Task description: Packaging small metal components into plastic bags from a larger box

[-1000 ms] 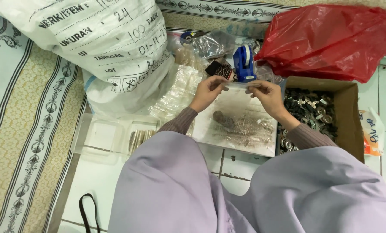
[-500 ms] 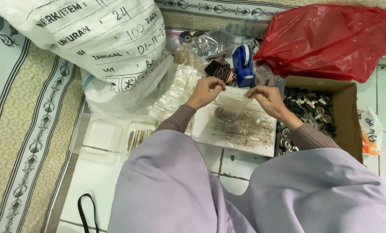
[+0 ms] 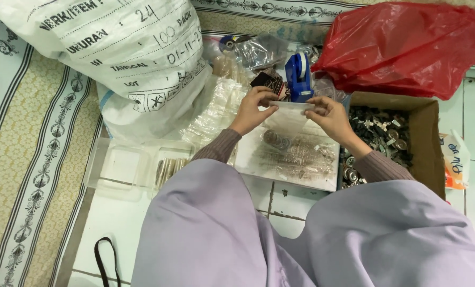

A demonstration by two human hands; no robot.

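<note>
My left hand and my right hand pinch the two top corners of a small clear plastic bag, held upright between them. A few round metal parts show inside the bag near its bottom. Below it lies a white tray strewn with small metal parts. A blue tape dispenser stands just beyond the bag. Both forearms wear brown sleeves, and lilac cloth covers my lap.
A large white woven sack lies at the upper left. A red plastic bag sits at the upper right. A cardboard box of metal parts is at right, a clear plastic container at left, crumpled clear bags between.
The hands have lifted the small clear bag off the tray and now hold it upright by its top edge. The view has also shifted slightly.
</note>
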